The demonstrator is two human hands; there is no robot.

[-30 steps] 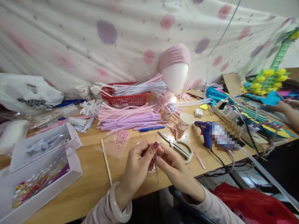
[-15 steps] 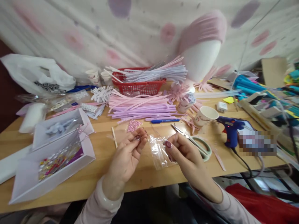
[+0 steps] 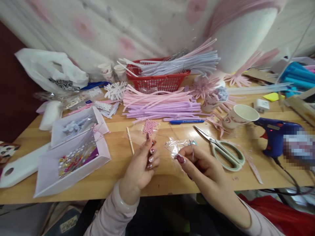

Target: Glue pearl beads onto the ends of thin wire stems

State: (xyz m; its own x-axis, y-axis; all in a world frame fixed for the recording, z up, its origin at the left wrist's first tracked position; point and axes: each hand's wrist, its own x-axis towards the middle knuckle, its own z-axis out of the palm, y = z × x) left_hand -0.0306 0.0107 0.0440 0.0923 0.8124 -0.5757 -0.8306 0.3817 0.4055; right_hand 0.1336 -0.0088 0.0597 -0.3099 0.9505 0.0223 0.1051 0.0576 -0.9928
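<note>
My left hand (image 3: pixel 141 165) is closed over the table (image 3: pixel 157 188), thumb pressed to the curled fingers; whatever it pinches is too small to name. To its right my right hand (image 3: pixel 203 167) pinches a thin wire-like strand between thumb and forefinger. Under and behind the right fingertips lies a clear plastic bag (image 3: pixel 173 146). Pink beads (image 3: pixel 150 127) lie in a small heap just beyond the left thumb, with a thin stick (image 3: pixel 130 140) to their left. Open scissors (image 3: pixel 227 152) with pale green handles rest right of my right hand.
White boxes (image 3: pixel 104 154) of beads stand left. Pink and purple pipe cleaners (image 3: pixel 162 106), a blue pen (image 3: pixel 187 122) and a red basket (image 3: pixel 159 83) lie behind. A paper cup (image 3: pixel 241 116) and a blue glue gun (image 3: pixel 275 134) stand right.
The view has shifted, so the table items appear larger and farther right. My left fingers have curled in with the thumb pointing up. My right hand has moved slightly off the scissors, which show more fully.
</note>
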